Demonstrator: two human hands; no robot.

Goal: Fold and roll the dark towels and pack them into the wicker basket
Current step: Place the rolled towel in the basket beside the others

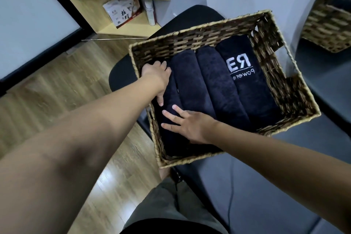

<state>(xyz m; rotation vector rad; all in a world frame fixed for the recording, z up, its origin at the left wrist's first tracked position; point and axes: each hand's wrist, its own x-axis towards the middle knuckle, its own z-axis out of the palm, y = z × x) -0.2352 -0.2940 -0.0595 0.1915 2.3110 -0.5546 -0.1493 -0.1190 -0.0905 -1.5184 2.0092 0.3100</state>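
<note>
A rectangular wicker basket (pixel 199 34) rests on a black chair and holds several dark rolled towels side by side. The rightmost towel (pixel 252 89) bears white lettering. The leftmost towel (pixel 171 99) lies against the basket's left wall. My left hand (pixel 158 77) presses on the far part of that towel, fingers reaching down over it. My right hand (pixel 188 124) lies flat on its near part, fingers spread and straight. Two more rolled towels (pixel 191 81) fill the middle.
A second wicker basket (pixel 326 23) stands at the upper right on a grey surface. A wooden shelf (pixel 121 0) with bottles and a box sits at the back. Wooden floor lies to the left. The black chair (pixel 121 74) carries the basket.
</note>
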